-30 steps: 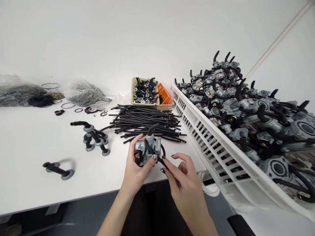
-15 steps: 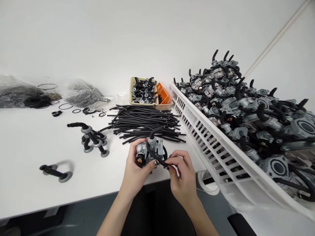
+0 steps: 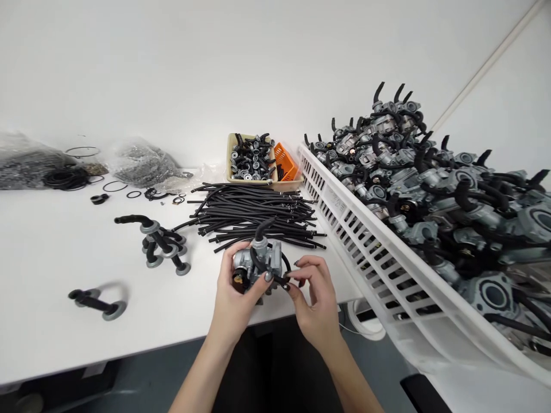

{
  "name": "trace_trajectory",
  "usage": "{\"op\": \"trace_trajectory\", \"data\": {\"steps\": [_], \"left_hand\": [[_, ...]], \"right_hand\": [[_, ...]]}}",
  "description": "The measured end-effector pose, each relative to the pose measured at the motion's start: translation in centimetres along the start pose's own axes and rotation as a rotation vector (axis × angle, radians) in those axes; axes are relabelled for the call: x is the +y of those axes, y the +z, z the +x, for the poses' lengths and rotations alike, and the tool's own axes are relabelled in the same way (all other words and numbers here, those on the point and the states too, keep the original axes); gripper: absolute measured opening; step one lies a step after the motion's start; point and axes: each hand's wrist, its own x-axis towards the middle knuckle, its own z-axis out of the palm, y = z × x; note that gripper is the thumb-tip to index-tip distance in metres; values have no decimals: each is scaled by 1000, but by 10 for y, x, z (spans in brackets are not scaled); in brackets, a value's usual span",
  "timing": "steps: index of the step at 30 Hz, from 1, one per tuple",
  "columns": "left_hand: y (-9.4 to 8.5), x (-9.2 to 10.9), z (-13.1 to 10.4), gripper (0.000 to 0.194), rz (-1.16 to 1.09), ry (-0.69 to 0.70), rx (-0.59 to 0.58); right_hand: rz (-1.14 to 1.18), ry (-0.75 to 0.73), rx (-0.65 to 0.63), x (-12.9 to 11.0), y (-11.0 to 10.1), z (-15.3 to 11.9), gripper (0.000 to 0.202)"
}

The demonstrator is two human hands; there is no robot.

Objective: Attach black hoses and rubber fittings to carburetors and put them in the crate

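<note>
A silver carburetor (image 3: 274,253) with a bent black rubber tube on top is held at the table's front edge. My left hand (image 3: 235,292) grips it from the left, thumb across the front. Around its front and right side loops a black rubber hose (image 3: 257,261). My right hand (image 3: 314,295) pinches the hose at the carburetor's lower right, between thumb and fingertips. Just behind the carburetor lies a pile of black hoses (image 3: 253,212). Caps with black elbow tubes (image 3: 166,244) stand on the table to the left, and one more (image 3: 101,304) lies nearer.
A white slatted crate (image 3: 344,212) heaped with carburetors (image 3: 400,166) stands close on the right. At the back are a cream bin (image 3: 229,163) of capped tubes and an orange basket (image 3: 286,160). Plastic bags of parts (image 3: 144,163) and black rings (image 3: 115,186) lie back left.
My hands and the carburetor have shifted slightly left. The right fingertips still pinch the hose at the lower right, with the fingers a little more curled.
</note>
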Motion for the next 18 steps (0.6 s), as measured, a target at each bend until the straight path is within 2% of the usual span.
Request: {"op": "trace_trajectory", "data": {"steps": [1,3,6,9,14,18], "left_hand": [[0,0,0,54,-17,-13,6],[0,0,0,54,-49,-23,5],[0,0,1,54,-49,-13,-26],[0,0,0,55,-13,-7,-59],[0,1,0,54,17,30,-71],[1,0,1,59,-35,-1,-74]], "right_hand": [[49,33,-2,0,0,1,15],[203,108,-26,0,-1,4,40],[421,255,-119,2,1,8,65],[502,354,-134,7,5,10,62],[456,359,-13,12,10,8,51],[490,388,14,11,11,10,57]]}}
